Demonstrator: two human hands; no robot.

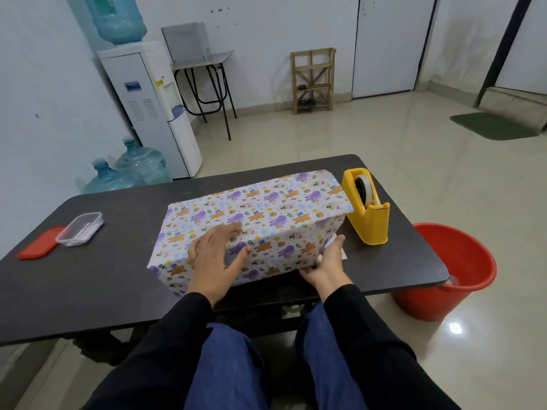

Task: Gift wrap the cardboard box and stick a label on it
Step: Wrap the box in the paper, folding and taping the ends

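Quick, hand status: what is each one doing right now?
Left hand: open, fingers spread, pressing on the near top edge of the wrapped box.
Right hand: closed, fingers curled under the near right corner of the wrapped box, gripping it.

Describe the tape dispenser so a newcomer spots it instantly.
Start at the dark table in front of the person. At its right end, just right of the wrapped box, stands the tape dispenser. It is the only yellow thing there, a chunky block with a white tape roll in its top, unlike the red bucket on the floor beside the table.
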